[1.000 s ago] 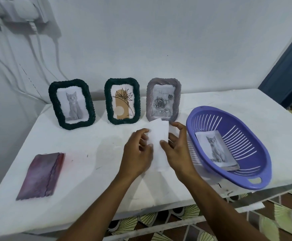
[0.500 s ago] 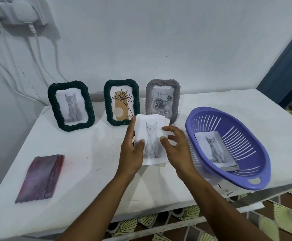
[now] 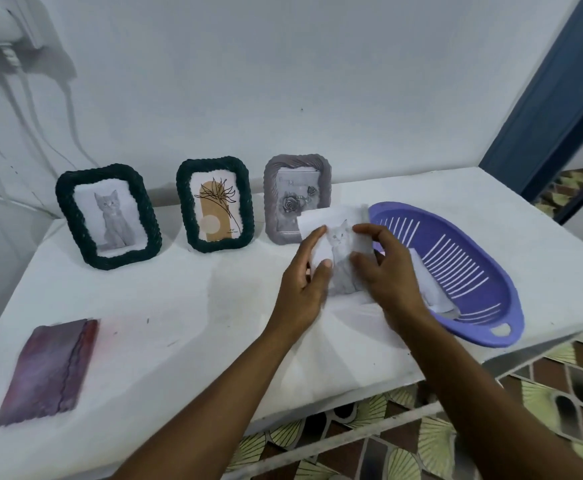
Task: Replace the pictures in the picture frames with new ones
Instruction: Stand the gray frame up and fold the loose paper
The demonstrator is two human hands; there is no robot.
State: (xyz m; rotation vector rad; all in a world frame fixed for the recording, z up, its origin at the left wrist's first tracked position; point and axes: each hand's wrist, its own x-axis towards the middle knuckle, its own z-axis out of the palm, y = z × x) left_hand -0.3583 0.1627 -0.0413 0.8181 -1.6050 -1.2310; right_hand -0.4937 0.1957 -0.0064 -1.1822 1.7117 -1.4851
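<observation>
just above the surface [image 3: 179, 306], in front of the grey frame [image 3: 297, 197] beside the purple basket [image 3: 484, 271], a cat print [image 3: 338, 258] is pinched by left hand [image 3: 305, 289] and right hand [image 3: 387, 271]. thin, light, floppy paper; judged easily creased, best held at side edges.

On the table [image 3: 165, 306], along the wall at the back, three upright picture frames in a row: cat-picture frame [image 3: 108, 216] at left, plant-picture frame [image 3: 215, 207] in the middle, rose-picture frame [image 3: 292, 194] at right. Right of that row, a basket [image 3: 491, 271] with a print [image 3: 434, 289] lying in it; at the front left, well apart, a folded cloth [image 3: 49, 370]. Between the rose-picture frame and the basket, held in both hands above the table, a cat print [image 3: 340, 258], left hand [image 3: 304, 285] at its left edge, right hand [image 3: 387, 268] at its right.
</observation>
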